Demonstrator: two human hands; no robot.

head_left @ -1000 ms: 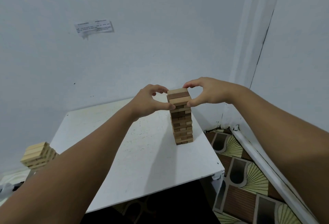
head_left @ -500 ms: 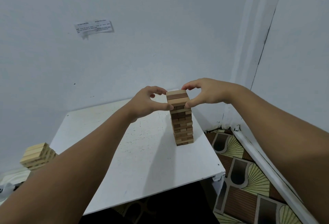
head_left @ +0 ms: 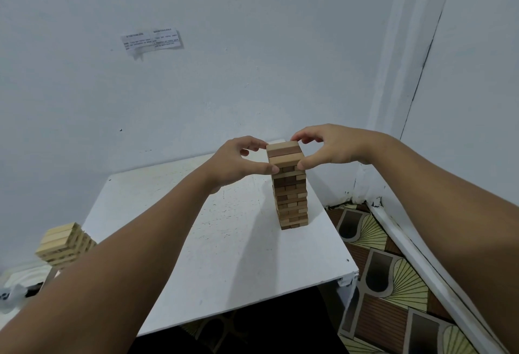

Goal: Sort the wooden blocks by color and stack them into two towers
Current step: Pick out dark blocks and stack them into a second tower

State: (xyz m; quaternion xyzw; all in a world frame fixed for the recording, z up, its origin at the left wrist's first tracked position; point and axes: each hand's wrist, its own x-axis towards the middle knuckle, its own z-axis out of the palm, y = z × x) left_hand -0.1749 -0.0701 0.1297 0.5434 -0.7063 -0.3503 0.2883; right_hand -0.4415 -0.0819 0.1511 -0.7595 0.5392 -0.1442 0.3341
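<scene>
Hands on top of the brown tower: left hand pinches its upper layers from the left side, thumb against the near left corner, fingers curled over the top edge; right hand pinches the same layers from the right, thumb at the near right corner, fingertips on the far top edge. Both grips narrow, closed on the top few blocks. Tower upright on the white table, toward its far right part, mixed light and darker brown blocks. Pale tower well to the left of the brown tower, past the table's left edge, partly hidden by the left forearm. Paper note on the wall above and left of the tower. Patterned floor to the tower's right, below the table edge.
</scene>
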